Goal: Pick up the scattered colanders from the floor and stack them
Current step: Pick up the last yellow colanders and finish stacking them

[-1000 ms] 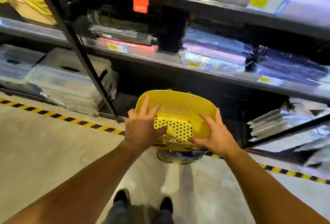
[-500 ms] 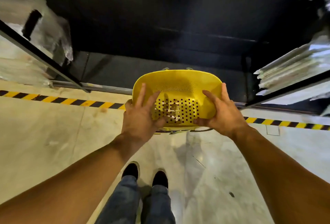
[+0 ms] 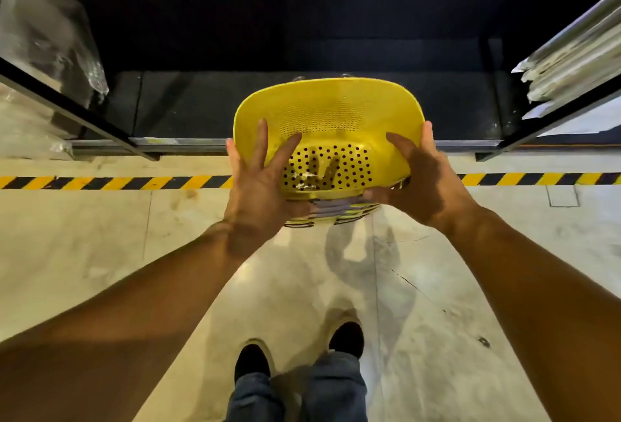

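A stack of nested colanders (image 3: 336, 215), yellow and lilac rims showing at its near edge, is held in front of me above the floor. The top one is a yellow colander (image 3: 332, 112), tilted so that its perforated inside faces me. My left hand (image 3: 265, 183) grips the stack's left side, fingers spread into the bowl. My right hand (image 3: 420, 176) holds the right side, thumb over the rim. The lower colanders are mostly hidden behind my hands.
A dark low shelf bay (image 3: 302, 35) opens just beyond the stack, framed by black uprights (image 3: 67, 112). Wrapped goods (image 3: 50, 38) sit at left, flat packs (image 3: 571, 62) at right. Yellow-black tape (image 3: 100, 182) crosses the pale floor. My shoes (image 3: 252, 361) stand below.
The view has tipped down from the upper shelves to the bottom bay and floor. The stack stays in both hands, and the lower rims show again under the yellow colander.
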Action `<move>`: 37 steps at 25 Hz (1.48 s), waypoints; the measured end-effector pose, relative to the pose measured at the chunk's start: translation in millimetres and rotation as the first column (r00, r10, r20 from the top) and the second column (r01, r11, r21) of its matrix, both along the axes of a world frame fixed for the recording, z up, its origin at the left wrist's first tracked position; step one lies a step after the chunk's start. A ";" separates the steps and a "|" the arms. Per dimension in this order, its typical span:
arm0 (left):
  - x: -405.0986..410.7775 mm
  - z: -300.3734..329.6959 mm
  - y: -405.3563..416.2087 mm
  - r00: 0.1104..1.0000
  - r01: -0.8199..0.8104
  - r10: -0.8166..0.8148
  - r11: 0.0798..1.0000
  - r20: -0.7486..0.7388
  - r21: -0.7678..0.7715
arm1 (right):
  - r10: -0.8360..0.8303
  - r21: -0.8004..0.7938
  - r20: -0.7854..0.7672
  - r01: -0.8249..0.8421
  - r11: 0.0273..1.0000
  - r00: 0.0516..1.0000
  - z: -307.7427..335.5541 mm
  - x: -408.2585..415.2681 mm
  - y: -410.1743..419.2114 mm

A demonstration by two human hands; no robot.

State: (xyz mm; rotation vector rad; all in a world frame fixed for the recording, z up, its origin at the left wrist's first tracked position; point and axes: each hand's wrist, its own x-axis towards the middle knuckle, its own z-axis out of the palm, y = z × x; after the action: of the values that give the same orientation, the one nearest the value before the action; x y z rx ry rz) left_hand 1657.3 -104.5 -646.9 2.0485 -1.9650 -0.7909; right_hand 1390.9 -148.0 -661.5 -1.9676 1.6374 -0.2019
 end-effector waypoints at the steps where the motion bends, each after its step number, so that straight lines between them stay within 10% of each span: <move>1: 7.0 -3.2 -6.9 1.000 0.013 -0.013 1.000 0.001 -0.013 | -0.031 0.022 0.009 0.030 0.999 0.999 -3.1 1.7 -3.3; 12: 24.1 -37.8 24.3 0.990 0.035 -0.080 0.936 -0.116 -0.349 | 0.004 -0.336 0.255 0.085 0.938 0.967 -42.7 2.1 45.2; 20: 9.0 -130.2 0.7 0.987 -0.021 -0.127 0.528 -0.103 -0.849 | 0.267 -0.719 0.306 0.038 0.694 0.914 -175.7 -9.5 67.5; 25: 41.0 -186.3 10.7 0.993 0.117 -0.065 0.314 0.102 -0.942 | 0.246 -0.678 0.370 0.080 0.731 0.896 -258.2 -5.8 95.9; 33: 38.0 -307.5 102.1 0.985 0.130 -0.175 0.702 0.008 -0.701 | 0.153 -0.570 0.334 0.070 0.819 0.930 -283.0 -16.5 100.9; 37: 38.3 -324.1 65.6 0.993 0.086 -0.118 0.727 -0.001 -0.681 | 0.145 -0.534 0.251 0.012 0.845 0.957 -293.7 -23.1 75.1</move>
State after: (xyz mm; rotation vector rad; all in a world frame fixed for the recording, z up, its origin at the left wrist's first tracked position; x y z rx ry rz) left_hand 1695.6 -38.8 -971.0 1.4678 -1.9490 -0.0693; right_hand 1367.8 -72.9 -955.2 -2.2539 1.4147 -0.9596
